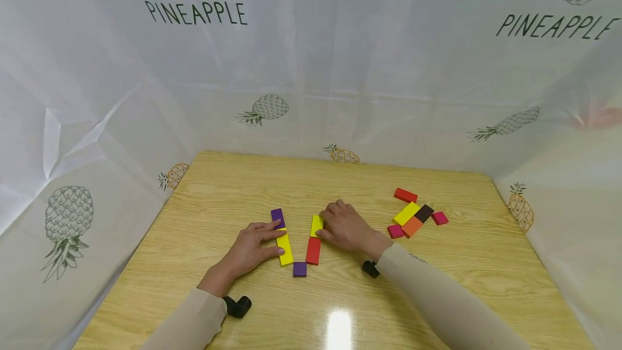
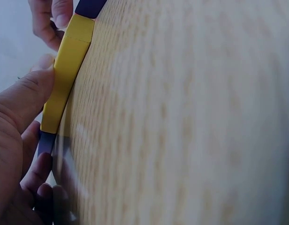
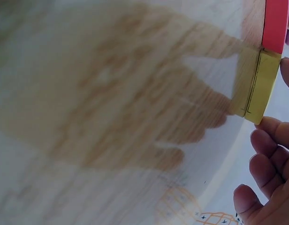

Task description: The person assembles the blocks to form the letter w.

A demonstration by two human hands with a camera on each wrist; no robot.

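On the wooden table, colored blocks lie in two rows that spread apart away from me. My left hand (image 1: 249, 250) lies along the left row, its thumb against the long yellow part (image 1: 286, 257) and its fingers reaching the purple block (image 1: 277, 215) at the far end. At the right row, my right hand (image 1: 347, 227) pinches the yellow block (image 1: 316, 223) between thumb and index finger; in the right wrist view that yellow block (image 3: 264, 86) meets a red block (image 3: 276, 26). The red block (image 1: 313, 251) forms the row's near end. A small purple block (image 1: 299, 269) lies between the near ends.
At the right lies a loose group: a red block (image 1: 405, 195), a yellow block (image 1: 406, 213), a dark block (image 1: 424, 214), an orange block (image 1: 412, 227) and two pink pieces (image 1: 439, 218). A pineapple-print sheet (image 1: 311, 69) surrounds the table's back and sides.
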